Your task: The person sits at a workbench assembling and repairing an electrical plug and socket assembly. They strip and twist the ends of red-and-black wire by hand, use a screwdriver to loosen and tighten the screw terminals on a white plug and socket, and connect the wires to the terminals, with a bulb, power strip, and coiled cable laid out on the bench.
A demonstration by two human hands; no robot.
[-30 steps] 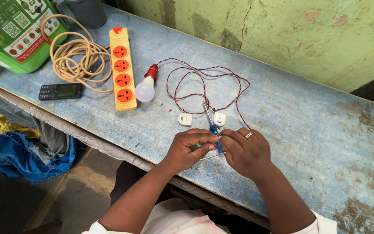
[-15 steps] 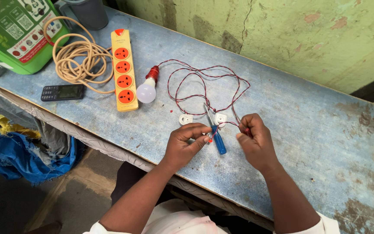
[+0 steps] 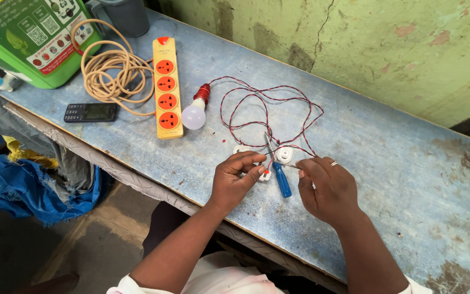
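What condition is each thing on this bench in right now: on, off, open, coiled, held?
Bulb: unlit, lying on its side.
Twisted wire: loose loops, end pinched by right hand.
Plug parts: apart, opened.
Screwdriver: lying flat, not held.
Left hand: pressing a white plug piece.
Power strip: sockets empty.
Cord: coiled.
Phone: screen dark.

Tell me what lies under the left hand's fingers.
A small white plug part with a red tip peeks out beneath the left hand, on the worn blue table. The rest is covered.
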